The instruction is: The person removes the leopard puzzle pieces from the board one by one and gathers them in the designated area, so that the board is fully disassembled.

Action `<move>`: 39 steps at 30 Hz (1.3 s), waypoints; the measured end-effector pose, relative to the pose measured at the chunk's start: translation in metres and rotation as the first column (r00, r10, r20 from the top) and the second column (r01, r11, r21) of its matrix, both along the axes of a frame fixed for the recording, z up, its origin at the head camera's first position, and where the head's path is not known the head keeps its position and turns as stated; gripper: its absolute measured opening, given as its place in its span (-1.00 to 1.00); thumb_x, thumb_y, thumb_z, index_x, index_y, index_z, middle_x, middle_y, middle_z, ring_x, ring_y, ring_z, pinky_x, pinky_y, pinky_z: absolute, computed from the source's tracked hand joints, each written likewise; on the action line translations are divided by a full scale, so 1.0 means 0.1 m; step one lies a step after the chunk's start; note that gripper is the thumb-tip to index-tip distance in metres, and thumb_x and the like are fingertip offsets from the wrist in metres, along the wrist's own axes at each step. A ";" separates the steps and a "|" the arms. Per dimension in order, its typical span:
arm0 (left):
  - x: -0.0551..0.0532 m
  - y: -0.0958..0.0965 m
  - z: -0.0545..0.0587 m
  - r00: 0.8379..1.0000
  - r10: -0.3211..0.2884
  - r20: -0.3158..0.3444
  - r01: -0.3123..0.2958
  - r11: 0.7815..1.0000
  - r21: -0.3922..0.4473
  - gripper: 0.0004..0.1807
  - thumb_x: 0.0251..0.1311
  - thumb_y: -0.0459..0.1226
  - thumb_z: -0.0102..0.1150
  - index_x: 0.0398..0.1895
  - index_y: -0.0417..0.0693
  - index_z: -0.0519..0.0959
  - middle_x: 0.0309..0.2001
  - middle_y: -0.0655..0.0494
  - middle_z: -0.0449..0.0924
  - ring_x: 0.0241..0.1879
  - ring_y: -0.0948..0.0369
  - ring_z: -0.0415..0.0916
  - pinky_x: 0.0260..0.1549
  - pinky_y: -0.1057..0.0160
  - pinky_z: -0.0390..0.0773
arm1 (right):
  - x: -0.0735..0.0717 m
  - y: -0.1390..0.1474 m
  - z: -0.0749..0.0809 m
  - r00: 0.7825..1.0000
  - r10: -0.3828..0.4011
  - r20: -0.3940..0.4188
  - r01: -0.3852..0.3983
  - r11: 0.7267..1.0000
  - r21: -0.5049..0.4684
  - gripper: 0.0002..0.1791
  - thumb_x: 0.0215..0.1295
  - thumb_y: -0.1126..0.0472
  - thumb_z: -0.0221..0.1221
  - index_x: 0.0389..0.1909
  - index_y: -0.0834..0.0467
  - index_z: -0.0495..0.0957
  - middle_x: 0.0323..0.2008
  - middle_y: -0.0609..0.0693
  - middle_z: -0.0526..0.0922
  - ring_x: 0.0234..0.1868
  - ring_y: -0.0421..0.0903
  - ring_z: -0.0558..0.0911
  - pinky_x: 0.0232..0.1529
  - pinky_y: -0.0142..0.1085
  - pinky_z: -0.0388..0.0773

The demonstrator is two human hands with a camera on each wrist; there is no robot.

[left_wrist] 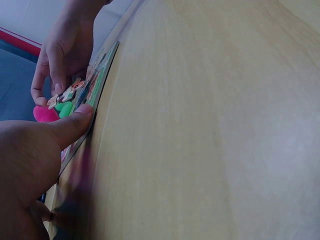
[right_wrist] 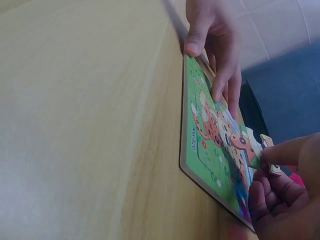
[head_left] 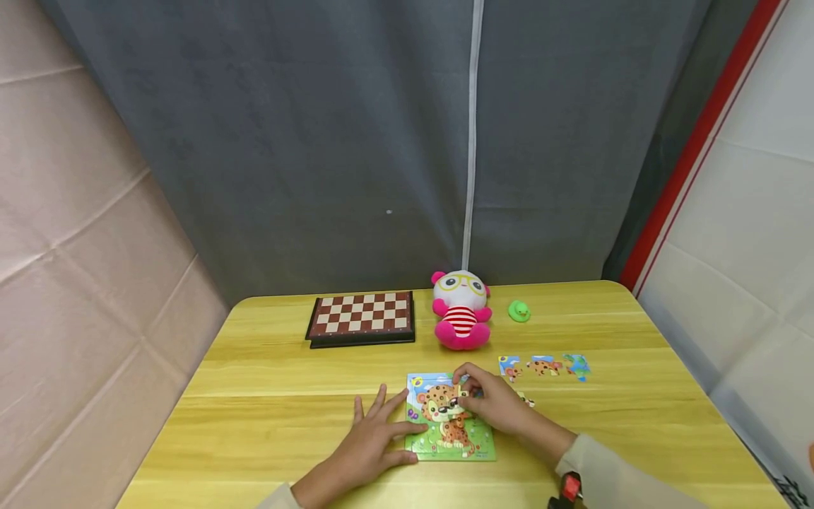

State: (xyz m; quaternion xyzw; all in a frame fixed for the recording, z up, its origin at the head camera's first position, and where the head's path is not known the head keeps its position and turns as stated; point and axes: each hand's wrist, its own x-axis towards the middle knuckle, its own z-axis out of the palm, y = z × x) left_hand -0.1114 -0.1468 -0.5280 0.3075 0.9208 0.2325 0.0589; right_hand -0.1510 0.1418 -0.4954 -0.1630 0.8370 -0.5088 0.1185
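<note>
A square jigsaw puzzle board (head_left: pixel 480 452) with a green border and a leopard picture lies flat on the table. My left hand (head_left: pixel 369 442) has its fingers spread, with thumb and fingertips resting on the board's left side. Over the board's upper right, my right hand (head_left: pixel 490 399) pinches a puzzle piece (right_wrist: pixel 270 159) between thumb and fingers. In the right wrist view, a spotted piece with a green edge (right_wrist: pixel 248 145) stands tilted up from the board beside it; whether the two are joined I cannot tell.
Loose puzzle pieces (head_left: pixel 545 365) lie right of the board, and one more piece (head_left: pixel 526 399) shows partly behind my right hand. Farther back are a checkered chessboard (head_left: pixel 364 314), a pink-and-white plush toy (head_left: pixel 461 311) and a small green duck (head_left: pixel 519 311). A grey curtain hangs behind the table.
</note>
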 end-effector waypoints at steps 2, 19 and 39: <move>0.00 0.00 0.00 1.000 0.000 0.001 0.000 1.000 -0.001 -0.46 0.23 0.30 0.16 0.29 0.62 0.56 0.63 -0.04 0.07 0.56 -0.41 -0.20 0.20 -0.75 -0.31 | 0.00 0.04 0.00 1.000 -0.003 -0.004 0.003 1.000 0.000 -0.73 0.38 0.35 0.26 0.05 0.16 0.51 -0.34 -0.01 0.60 -0.36 -0.12 0.52 -0.35 -0.36 0.48; 0.01 0.00 0.01 1.000 0.002 -0.001 -0.002 1.000 0.005 -0.46 0.22 0.28 0.17 0.29 0.62 0.55 0.63 -0.03 0.05 0.56 -0.40 -0.19 0.20 -0.73 -0.34 | 0.02 0.50 0.04 0.999 -0.026 -0.033 0.028 0.998 0.047 -0.72 0.41 0.35 0.22 0.08 0.19 0.48 -0.35 0.02 0.54 -0.40 -0.16 0.47 -0.39 -0.39 0.44; 0.02 0.00 0.02 1.000 0.002 0.006 -0.002 1.000 0.010 -0.48 0.23 0.25 0.21 0.29 0.60 0.56 0.63 -0.04 0.08 0.56 -0.41 -0.18 0.20 -0.75 -0.31 | 0.10 1.13 -0.01 0.992 -0.086 -0.098 0.092 0.994 0.059 -0.69 0.41 0.37 0.23 0.10 0.26 0.45 -0.35 0.03 0.52 -0.43 -0.25 0.44 -0.39 -0.38 0.41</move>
